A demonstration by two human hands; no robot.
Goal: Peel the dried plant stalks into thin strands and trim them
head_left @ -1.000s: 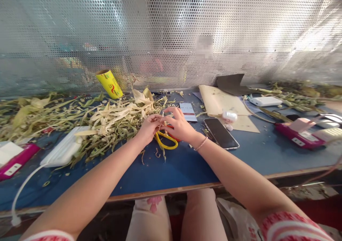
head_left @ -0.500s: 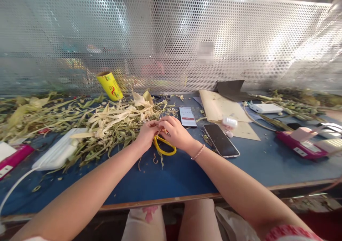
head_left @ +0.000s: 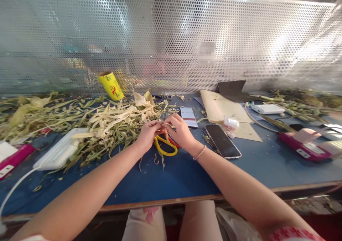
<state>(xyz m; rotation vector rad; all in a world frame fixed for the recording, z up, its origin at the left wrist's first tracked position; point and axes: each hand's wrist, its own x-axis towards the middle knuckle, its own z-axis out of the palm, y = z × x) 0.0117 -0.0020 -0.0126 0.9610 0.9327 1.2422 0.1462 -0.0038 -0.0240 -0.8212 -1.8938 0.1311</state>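
My left hand and my right hand meet over the middle of the blue table, fingertips pinched close together. Between them is a small pinkish-brown, dry-looking strand, partly hidden by the fingers; a bit of it hangs below my right fingers. Just under my hands lies a yellow loop handle, with a red piece showing beside it. Dried leaves and stalks are heaped to the left of my left hand. Behind my right hand rests a lit phone.
A dark phone, beige card and magenta power strip lie right. A white adapter and second magenta strip are left. A yellow tube leans near the perforated metal screen.
My right hand has shifted slightly and its fingers have lifted and curled, uncovering the red piece and more of the strand. My left hand has stayed nearly in place.
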